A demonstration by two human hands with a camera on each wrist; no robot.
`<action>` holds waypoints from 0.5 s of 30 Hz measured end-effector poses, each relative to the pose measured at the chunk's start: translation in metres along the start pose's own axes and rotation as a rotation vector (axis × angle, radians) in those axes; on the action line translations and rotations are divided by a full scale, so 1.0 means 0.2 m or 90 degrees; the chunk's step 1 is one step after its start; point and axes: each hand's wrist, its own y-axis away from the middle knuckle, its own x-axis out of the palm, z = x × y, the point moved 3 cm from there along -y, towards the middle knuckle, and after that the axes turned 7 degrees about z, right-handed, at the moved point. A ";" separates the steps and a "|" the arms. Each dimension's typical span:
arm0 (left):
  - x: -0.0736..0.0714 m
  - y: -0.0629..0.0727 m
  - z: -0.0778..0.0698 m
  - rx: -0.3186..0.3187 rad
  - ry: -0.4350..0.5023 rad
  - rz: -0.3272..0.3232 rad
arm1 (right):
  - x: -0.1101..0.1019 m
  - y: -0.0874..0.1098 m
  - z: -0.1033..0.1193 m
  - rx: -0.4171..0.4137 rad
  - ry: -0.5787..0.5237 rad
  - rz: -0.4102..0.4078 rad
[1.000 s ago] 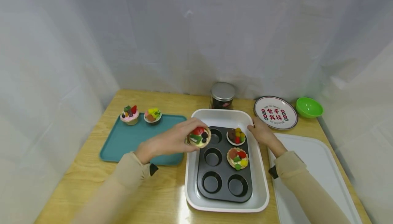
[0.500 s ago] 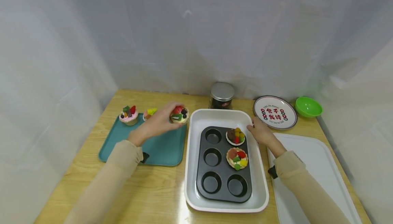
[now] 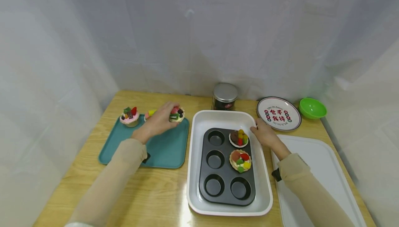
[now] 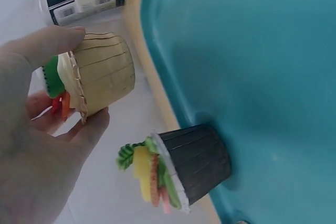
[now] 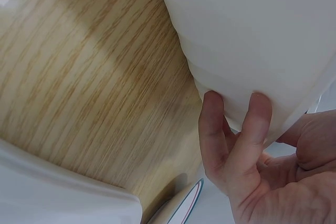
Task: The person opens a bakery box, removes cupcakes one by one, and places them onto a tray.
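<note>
My left hand [image 3: 159, 120] holds a fruit-topped cupcake [image 4: 105, 72] by its sides, over the far part of the teal tray [image 3: 168, 147]. Its pale pleated cup shows between thumb and fingers in the left wrist view. Just beside it stands a cupcake in a black cup [image 4: 195, 161], partly behind the hand in the head view. A pink-frosted cupcake [image 3: 129, 117] is at the tray's far left corner. My right hand [image 3: 264, 133] grips the rim of the white basin [image 3: 267, 182], fingers pressed on its outer wall. Inside the basin lies a dark muffin pan [image 3: 227, 175].
Two cupcakes, one with brown topping [image 3: 238, 138] and one with a crimped crust [image 3: 240, 161], sit in the pan's right column. Behind the basin stands a jar [image 3: 225, 96]. A printed plate [image 3: 278, 114], green bowl [image 3: 313, 108] and white tray [image 3: 315, 164] are at the right.
My left hand has carried its cupcake left, from over the basin's left edge to the teal tray, and lowered it. My right hand has stayed on the basin's rim.
</note>
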 end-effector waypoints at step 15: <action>0.07 -0.08 0.07 -0.047 -0.015 0.019 | 0.00 0.00 -0.01 -0.009 -0.009 -0.006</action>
